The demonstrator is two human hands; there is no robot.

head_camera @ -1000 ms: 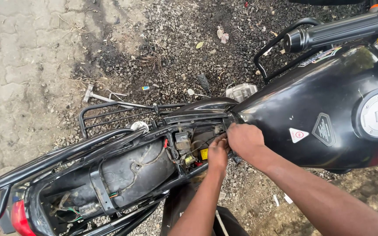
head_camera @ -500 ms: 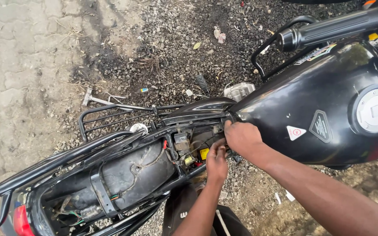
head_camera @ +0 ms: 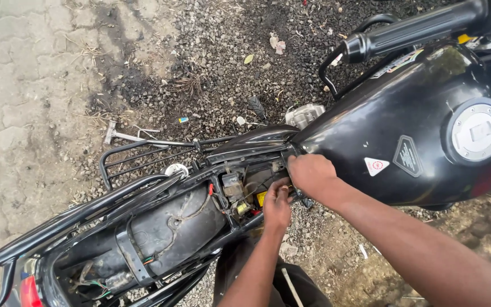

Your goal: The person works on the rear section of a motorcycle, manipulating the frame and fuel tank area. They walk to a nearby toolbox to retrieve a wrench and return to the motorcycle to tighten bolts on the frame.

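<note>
the left hand [head_camera: 277, 204] reaches into the open frame bay of a black motorcycle, fingers curled down among the wiring; whether it grips anything there cannot be told. the right hand [head_camera: 312, 173] sits just above and beside it, almost touching, fingers bent and pressed against the rear edge of the black fuel tank [head_camera: 404, 125], where the tank meets the frame; what it pinches, if anything, is hidden under the fingers.

right by the left fingertips lies a small yellow part [head_camera: 261, 198], and just beyond it a square relay-like block [head_camera: 232, 185] with a red wire [head_camera: 211, 189] beside it. further out from the hands, toward the tail, the seatless frame shows the dusty rear fender [head_camera: 171, 230] with loose cables over it, flanked by the black side rails [head_camera: 80, 210] and a saree guard grid [head_camera: 143, 162].

on the far side of the right hand, the tank carries a round silver filler cap [head_camera: 477, 132] and 2 stickers. above that runs the handlebar grip [head_camera: 416, 29]. past the bike, a metal tool [head_camera: 123, 135] lies on the gravel [head_camera: 211, 57].
</note>
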